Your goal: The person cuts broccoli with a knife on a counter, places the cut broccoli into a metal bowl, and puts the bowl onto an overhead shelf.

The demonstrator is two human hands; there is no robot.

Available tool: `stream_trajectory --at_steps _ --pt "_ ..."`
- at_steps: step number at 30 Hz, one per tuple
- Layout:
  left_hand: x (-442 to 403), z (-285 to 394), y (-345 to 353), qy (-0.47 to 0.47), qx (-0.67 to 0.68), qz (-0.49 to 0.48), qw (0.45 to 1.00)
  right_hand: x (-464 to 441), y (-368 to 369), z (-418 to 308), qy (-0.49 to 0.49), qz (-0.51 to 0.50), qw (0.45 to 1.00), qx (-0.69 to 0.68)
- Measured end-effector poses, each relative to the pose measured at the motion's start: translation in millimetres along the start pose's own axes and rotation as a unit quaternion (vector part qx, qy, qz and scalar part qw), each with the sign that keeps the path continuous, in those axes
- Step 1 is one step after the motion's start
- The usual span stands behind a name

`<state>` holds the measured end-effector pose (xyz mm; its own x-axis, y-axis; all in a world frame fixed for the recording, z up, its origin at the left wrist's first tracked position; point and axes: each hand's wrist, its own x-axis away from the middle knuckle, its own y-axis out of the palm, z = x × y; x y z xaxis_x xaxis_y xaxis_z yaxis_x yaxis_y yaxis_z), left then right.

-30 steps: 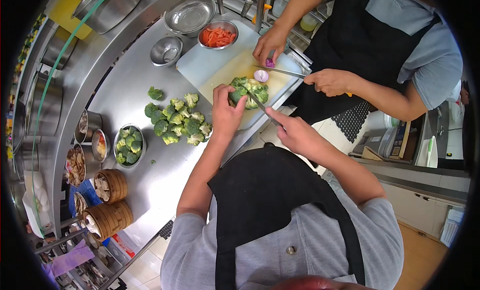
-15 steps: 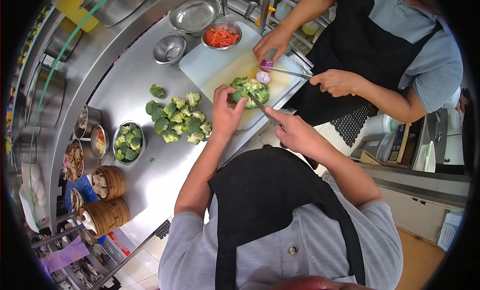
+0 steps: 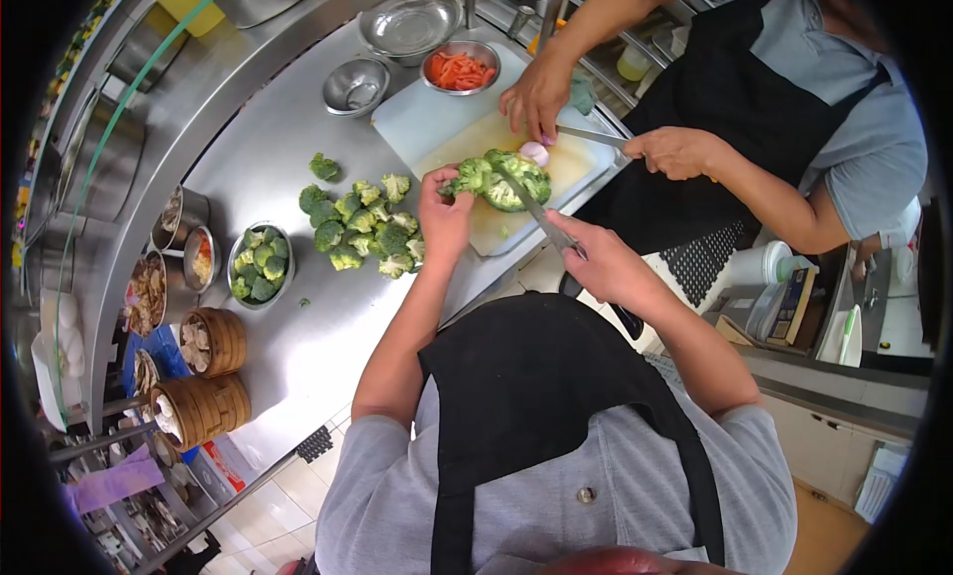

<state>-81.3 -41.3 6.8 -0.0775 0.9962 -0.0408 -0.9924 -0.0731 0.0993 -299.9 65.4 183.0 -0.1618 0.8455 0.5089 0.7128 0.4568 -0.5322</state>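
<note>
A head of broccoli [image 3: 524, 178] rests on the cutting board [image 3: 417, 113], near its front edge. My left hand [image 3: 445, 217] grips its left side, with the fingertips partly hidden by the florets. In my right hand [image 3: 602, 259] is a knife [image 3: 541, 215], its blade lying against the middle of the broccoli. Cut broccoli florets [image 3: 362, 227] are heaped on the steel counter left of my left hand. Farther left, a metal bowl [image 3: 260, 267] holds more florets.
Across the same board, a co-worker's hands [image 3: 541, 93] hold an onion piece and a second knife [image 3: 594, 138], close to mine. A peeled onion piece [image 3: 534, 154] lies beside the broccoli. Bowls of sliced red vegetable [image 3: 462, 69] stand behind; bamboo steamers [image 3: 213, 342] sit at left.
The blade has shifted on the broccoli, which now looks more spread apart between my hands. The co-worker's left hand has come down over the onion. The whole view has shifted slightly.
</note>
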Motion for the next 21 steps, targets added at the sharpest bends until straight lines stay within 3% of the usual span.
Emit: stream_trajectory --at_steps 2,4,7,9,11,13,15,18,21 --pt "-1 4 -11 -0.025 -0.031 0.008 0.999 -6 5 7 -0.033 0.019 0.999 0.015" --pt "-2 3 -17 -0.029 0.109 0.012 0.993 -9 7 9 -0.042 0.030 0.998 0.042" --pt "0 18 -35 -0.084 0.166 0.005 0.983 -14 11 12 -0.042 0.033 0.994 0.092" --pt "0 28 -53 -0.103 0.142 0.011 0.984 -19 15 20 -0.070 0.035 0.990 0.119" --pt "-1 33 -70 -0.085 -0.014 -0.016 0.996 -22 19 32 -0.121 0.045 0.984 0.122" --pt "7 39 -72 -0.081 -0.033 -0.009 0.996 -22 23 37 -0.164 0.056 0.977 0.124" --pt "15 34 -61 -0.104 -0.139 -0.025 0.985 -21 26 38 -0.195 0.066 0.971 0.122" --pt "26 12 -37 -0.137 -0.099 -0.005 0.986 -31 37 44 -0.246 0.066 0.961 0.110" --pt "27 8 -32 -0.153 -0.079 0.022 0.985 -34 39 37 -0.212 0.019 0.971 0.110"
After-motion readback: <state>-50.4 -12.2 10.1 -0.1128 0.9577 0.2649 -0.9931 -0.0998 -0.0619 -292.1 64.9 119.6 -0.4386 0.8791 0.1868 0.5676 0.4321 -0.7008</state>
